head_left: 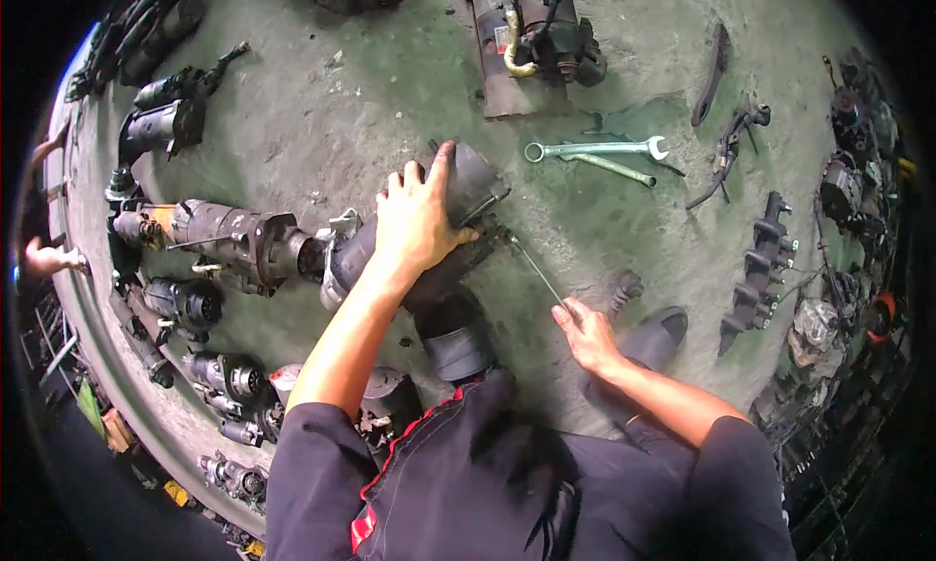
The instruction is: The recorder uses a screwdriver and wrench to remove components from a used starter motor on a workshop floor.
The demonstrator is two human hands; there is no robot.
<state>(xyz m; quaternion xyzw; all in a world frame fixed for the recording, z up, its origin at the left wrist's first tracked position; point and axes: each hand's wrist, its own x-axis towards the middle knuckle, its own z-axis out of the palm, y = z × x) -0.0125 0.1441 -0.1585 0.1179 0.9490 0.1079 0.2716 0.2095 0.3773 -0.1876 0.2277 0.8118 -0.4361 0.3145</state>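
Note:
In front of me a dark starter motor lies tilted on the ground, a slimmer cylinder along its right side. My left hand grips it from above, fingers spread over the body and thumb stretched to the right side. Closed around the near end of a slim metal wrench is my right hand. The wrench's far end meets the motor's right side, where the fastener is too small to make out. Beyond the motor lie a combination wrench and a second wrench, crossing each other.
A larger starter motor stands at the far side, and another lies to my left. Several motors line the left edge. A cable piece and a dark ribbed part lie to the right. Another person's hand shows at far left.

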